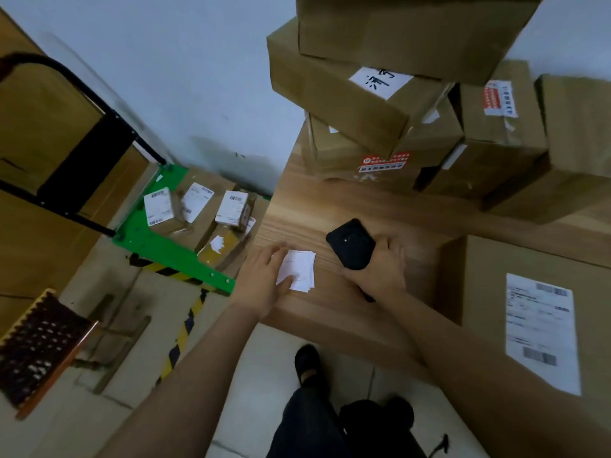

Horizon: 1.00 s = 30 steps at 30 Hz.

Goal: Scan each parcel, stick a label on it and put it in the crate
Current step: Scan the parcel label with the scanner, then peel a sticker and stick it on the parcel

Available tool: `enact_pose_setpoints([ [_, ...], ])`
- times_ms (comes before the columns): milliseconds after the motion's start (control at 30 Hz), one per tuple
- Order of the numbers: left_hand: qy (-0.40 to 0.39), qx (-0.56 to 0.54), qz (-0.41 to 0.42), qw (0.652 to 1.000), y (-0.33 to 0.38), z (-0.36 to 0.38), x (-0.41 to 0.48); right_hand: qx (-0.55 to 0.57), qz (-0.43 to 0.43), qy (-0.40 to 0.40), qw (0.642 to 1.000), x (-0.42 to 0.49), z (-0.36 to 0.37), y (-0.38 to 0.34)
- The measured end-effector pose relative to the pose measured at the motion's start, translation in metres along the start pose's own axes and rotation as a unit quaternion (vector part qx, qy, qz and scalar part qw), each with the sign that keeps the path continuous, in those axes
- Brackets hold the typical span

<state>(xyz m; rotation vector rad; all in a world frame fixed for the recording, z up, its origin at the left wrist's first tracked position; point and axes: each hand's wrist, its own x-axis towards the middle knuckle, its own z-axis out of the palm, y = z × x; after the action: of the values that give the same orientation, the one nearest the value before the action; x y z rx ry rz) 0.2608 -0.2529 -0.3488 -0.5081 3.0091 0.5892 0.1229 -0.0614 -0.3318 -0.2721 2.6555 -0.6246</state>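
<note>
My right hand point(380, 266) grips a black handheld scanner point(352, 242) above the wooden table point(380, 206). My left hand point(264, 276) rests on a small stack of white labels point(299, 269) near the table's left edge, thumb and fingers on the top sheet. A large brown parcel point(489, 285) with a white shipping label point(542, 328) stands on the table at the right, beside my right forearm. Several smaller labelled parcels point(162, 206) lie on a green platform trolley point(158, 242) on the floor to the left.
Brown cartons point(363, 104) are stacked high at the back of the table. The trolley's black handle point(76, 90) rises at the left. A dark perforated crate point(39, 345) sits on the floor at lower left. Yellow-black floor tape point(185, 325) runs by the table.
</note>
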Motion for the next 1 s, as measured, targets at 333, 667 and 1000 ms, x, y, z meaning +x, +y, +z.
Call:
enact_pose_setpoints([
  [333, 0.002, -0.044, 0.009, 0.999, -0.019, 0.015, -0.002, -0.083, -0.225, -0.029, 0.97, -0.007, 0.03, -0.035],
  [667, 0.006, -0.056, -0.004, 0.998, -0.019, 0.017, -0.004, -0.094, -0.25, -0.048, 0.962, -0.006, 0.056, -0.048],
  [1000, -0.005, -0.061, -0.026, 0.998, -0.015, 0.013, -0.002, 0.057, -0.209, -0.002, 0.976, -0.011, 0.05, -0.053],
])
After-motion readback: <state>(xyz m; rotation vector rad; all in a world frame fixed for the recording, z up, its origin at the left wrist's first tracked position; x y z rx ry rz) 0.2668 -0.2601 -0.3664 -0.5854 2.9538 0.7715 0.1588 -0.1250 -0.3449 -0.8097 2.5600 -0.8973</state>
